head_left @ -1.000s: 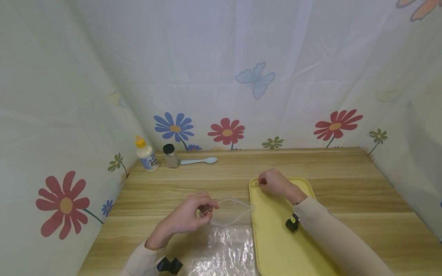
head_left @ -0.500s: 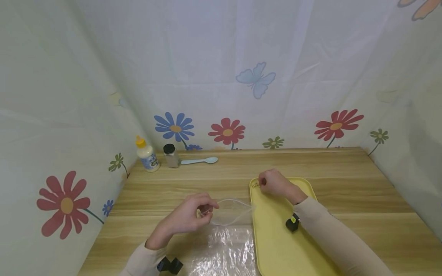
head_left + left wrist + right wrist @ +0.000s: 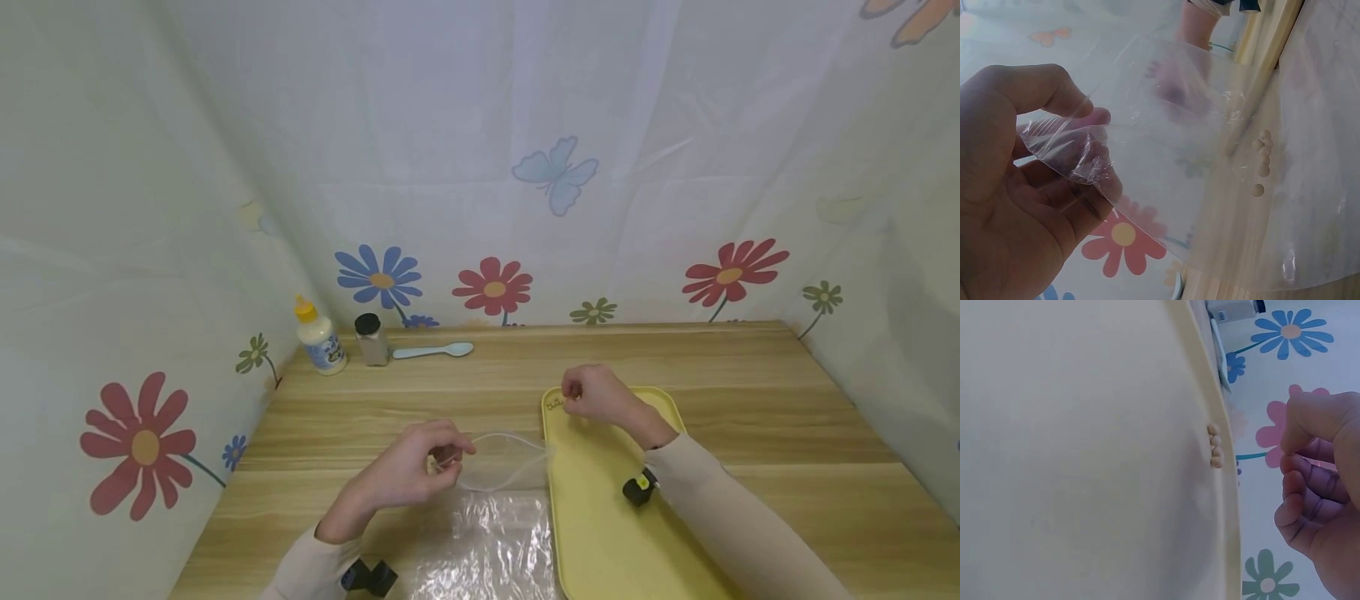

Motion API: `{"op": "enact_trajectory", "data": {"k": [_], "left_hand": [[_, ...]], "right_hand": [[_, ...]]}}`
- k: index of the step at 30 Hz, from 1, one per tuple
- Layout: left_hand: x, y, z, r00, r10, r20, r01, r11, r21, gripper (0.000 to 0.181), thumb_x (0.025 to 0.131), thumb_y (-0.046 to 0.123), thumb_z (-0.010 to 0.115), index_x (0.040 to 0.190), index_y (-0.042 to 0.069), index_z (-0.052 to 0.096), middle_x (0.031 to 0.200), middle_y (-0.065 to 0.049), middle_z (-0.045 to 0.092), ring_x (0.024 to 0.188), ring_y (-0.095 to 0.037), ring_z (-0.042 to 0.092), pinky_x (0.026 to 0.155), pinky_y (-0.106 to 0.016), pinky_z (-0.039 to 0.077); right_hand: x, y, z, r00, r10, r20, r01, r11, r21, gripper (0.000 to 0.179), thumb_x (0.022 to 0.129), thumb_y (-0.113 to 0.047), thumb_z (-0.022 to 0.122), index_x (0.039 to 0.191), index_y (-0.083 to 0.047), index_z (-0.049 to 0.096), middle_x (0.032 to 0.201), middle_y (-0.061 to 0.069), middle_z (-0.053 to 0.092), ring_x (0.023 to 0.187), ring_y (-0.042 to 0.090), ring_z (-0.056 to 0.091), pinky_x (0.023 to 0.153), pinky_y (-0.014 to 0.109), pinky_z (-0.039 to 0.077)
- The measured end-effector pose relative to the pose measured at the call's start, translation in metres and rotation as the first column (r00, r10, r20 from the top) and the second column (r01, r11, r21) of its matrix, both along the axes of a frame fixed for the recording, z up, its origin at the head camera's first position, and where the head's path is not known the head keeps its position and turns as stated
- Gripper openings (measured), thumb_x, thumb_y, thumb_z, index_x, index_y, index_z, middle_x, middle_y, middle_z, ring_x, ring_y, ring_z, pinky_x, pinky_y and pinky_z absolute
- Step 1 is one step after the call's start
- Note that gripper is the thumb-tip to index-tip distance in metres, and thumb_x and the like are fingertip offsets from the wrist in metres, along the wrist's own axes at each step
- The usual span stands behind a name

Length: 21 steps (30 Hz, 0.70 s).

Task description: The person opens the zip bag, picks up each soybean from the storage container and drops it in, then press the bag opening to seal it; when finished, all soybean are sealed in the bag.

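My left hand (image 3: 412, 462) pinches one side of the mouth of a clear plastic zip bag (image 3: 487, 542), whose white-edged opening gapes toward the tray. Several small beige balls (image 3: 1263, 153) show through the bag in the left wrist view. Close over the far left corner of the yellow tray (image 3: 600, 517) is my right hand (image 3: 603, 396), thumb and forefinger tips brought together, other fingers curled. I cannot tell whether a ball is between those fingertips. More beige balls (image 3: 1215, 447) lie in a row along the tray's rim, beside the right fingers.
At the back left of the wooden table (image 3: 480, 392) stand a glue-like bottle (image 3: 322, 340) with a yellow cap and a small jar (image 3: 371, 340) with a black lid. A pale blue spoon (image 3: 433, 351) lies next to them. A flowered curtain (image 3: 420, 167) hangs behind.
My right hand has risen slightly from the balls in the tray corner, and its wrist has shifted a little to the right. The left hand and bag stay put.
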<state>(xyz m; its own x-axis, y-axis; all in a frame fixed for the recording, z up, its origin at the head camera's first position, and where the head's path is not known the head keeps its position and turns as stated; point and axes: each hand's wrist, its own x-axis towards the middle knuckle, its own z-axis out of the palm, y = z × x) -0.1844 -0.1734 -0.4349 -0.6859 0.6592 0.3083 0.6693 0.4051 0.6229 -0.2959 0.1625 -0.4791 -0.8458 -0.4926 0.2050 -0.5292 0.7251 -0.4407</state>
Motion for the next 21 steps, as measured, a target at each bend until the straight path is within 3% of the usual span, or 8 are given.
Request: {"op": "enact_trajectory", "data": {"k": [8, 16, 21], "left_hand": [[0.000, 0.000, -0.002, 1.000, 0.006, -0.007, -0.006, 1.000, 0.001, 0.027, 0.078, 0.001, 0.065, 0.102, 0.011, 0.070, 0.080, 0.009, 0.057, 0.071, -0.002, 0.052, 0.063, -0.022, 0.053], [0.000, 0.001, -0.002, 1.000, 0.009, 0.007, -0.009, 1.000, -0.009, 0.029, 0.078, 0.002, 0.064, 0.103, 0.013, 0.070, 0.081, 0.006, 0.059, 0.072, -0.002, 0.053, 0.064, -0.021, 0.053], [0.000, 0.001, -0.002, 1.000, 0.003, 0.011, -0.003, 1.000, -0.009, 0.029, 0.078, 0.002, 0.064, 0.104, 0.012, 0.070, 0.081, 0.005, 0.060, 0.072, -0.002, 0.053, 0.063, -0.020, 0.053]], "right_hand": [[0.012, -0.005, 0.013, 0.997, 0.042, -0.061, -0.048, 0.994, -0.101, 0.008, 0.073, -0.008, 0.066, 0.079, -0.014, 0.064, 0.070, -0.008, 0.059, 0.064, 0.005, 0.050, 0.057, 0.022, 0.044], [0.024, -0.011, 0.027, 0.994, 0.073, -0.086, -0.088, 0.980, -0.179, 0.013, 0.073, -0.007, 0.067, 0.079, -0.018, 0.062, 0.069, -0.010, 0.056, 0.062, 0.004, 0.049, 0.054, 0.020, 0.044], [0.033, -0.016, 0.037, 0.984, 0.111, -0.142, -0.141, 0.964, -0.225, 0.012, 0.074, -0.005, 0.066, 0.080, -0.014, 0.063, 0.071, -0.009, 0.057, 0.062, 0.005, 0.050, 0.054, 0.020, 0.046]]}}
